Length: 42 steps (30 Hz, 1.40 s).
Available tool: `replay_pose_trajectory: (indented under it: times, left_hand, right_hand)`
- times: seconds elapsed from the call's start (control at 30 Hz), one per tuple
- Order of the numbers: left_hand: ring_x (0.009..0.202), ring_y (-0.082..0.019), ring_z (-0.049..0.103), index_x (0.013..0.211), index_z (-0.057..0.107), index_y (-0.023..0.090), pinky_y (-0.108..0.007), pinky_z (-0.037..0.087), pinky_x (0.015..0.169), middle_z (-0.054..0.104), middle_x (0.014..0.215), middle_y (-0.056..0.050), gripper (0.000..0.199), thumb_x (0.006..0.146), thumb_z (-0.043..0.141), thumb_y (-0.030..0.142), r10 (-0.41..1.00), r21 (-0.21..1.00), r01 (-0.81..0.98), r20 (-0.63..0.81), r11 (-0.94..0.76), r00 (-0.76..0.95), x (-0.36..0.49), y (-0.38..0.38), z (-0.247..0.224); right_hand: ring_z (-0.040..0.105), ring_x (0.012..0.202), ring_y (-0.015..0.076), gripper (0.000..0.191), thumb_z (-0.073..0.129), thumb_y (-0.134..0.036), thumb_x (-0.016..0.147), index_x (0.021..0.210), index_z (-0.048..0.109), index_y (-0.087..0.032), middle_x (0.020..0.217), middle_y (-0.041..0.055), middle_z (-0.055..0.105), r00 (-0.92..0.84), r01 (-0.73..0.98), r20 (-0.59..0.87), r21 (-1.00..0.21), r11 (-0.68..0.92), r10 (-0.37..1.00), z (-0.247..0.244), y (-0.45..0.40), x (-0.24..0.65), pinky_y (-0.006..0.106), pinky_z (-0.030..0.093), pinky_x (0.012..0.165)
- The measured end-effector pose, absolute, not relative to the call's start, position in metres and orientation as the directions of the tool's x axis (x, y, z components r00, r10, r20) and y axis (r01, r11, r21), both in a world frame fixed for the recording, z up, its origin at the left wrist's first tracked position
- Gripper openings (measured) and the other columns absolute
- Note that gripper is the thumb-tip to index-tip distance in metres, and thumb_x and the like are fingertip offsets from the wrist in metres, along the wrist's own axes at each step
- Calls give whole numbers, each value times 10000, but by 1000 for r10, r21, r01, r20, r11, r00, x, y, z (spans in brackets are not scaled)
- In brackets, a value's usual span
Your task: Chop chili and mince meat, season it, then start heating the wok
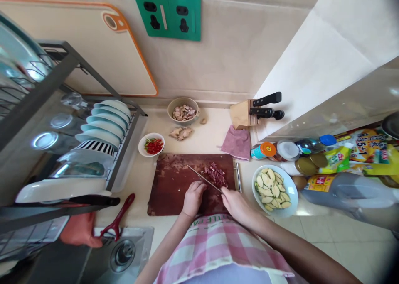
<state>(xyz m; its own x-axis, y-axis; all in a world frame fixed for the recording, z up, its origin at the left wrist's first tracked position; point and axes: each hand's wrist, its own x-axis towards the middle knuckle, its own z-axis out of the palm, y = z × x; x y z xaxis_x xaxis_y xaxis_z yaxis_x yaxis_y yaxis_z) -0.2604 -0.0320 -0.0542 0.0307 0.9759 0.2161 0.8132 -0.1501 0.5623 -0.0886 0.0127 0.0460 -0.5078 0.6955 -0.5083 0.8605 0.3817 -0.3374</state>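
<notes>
the right hand point(232, 201) is shut round the handle of a knife point(204, 179), its arm slanting in from the side. near it, the left hand point(193, 197) is curled on the board point(168, 186) (i can't tell if it holds anything). just past both hands is chopped red meat point(216, 174). this looks like the cutting part; another cut would need fingertips tucked back. farther past the left hand is a bowl point(141, 146) of cut peppers point(153, 146).

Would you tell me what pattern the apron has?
The apron is checked in pink and white, best seen in the head view.
</notes>
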Motion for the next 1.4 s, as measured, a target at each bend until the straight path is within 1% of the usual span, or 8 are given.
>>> replay_pose_trajectory:
  times: [0.1,0.33,0.5,0.73,0.9,1.07,1.27,1.4]
  left_hand:
    - [918,-178,582,941,649,199,-310,502,831,652,946,-62,199,881,459,203,974,563,818,226,-120,-13,-261,-32,-57]
    - [911,-175,585,916,661,206,-305,496,826,657,941,-53,207,877,458,187,977,555,825,211,-111,-10,-266,-29,-55]
    - [892,-177,585,911,663,194,-300,496,820,658,925,-59,194,868,475,177,974,538,836,225,-104,-24,-264,-29,-54]
    - [865,-168,589,862,664,181,-288,511,785,660,894,-53,175,854,491,153,959,535,829,283,-160,3,-264,-30,-54]
    - [848,-166,590,867,661,180,-288,517,773,660,884,-53,173,861,489,170,945,536,825,327,-180,-6,-261,-30,-58]
    - [872,-153,589,894,656,189,-275,514,799,651,900,-48,201,875,458,159,944,546,807,326,-227,45,-255,-35,-59]
    - [857,-164,585,859,653,179,-286,516,789,654,890,-54,156,859,497,176,942,537,820,335,-199,9,-253,-36,-61]
    - [857,-159,596,868,658,191,-281,518,787,657,903,-49,189,863,473,152,956,554,812,292,-184,17,-252,-34,-58]
  right_hand:
    - [638,691,187,201,334,-194,915,989,521,-198,806,66,673,-467,884,-582,-283,373,666,44,9,-86,242,338,555]
    - [638,748,174,200,326,-238,933,1010,508,-207,832,47,673,-535,843,-481,-364,397,695,48,26,-99,235,340,581]
    - [639,708,180,207,324,-192,922,997,517,-199,819,65,675,-484,875,-568,-290,388,666,47,14,-91,243,321,553]
    - [637,782,174,211,330,-260,933,1012,516,-201,855,55,674,-532,841,-477,-397,369,700,41,33,-98,238,330,593]
    - [640,730,181,215,325,-231,924,1004,523,-207,815,58,675,-508,859,-539,-370,353,672,38,17,-83,248,313,570]
    - [632,804,185,205,339,-252,929,1008,522,-206,883,70,673,-533,836,-475,-425,348,700,33,37,-114,247,330,611]
    - [632,721,165,195,343,-242,924,978,526,-198,802,59,668,-520,848,-532,-415,329,669,38,16,-64,244,292,573]
    - [638,765,187,197,341,-235,920,993,522,-200,852,75,674,-516,850,-502,-403,340,694,32,23,-100,250,311,588]
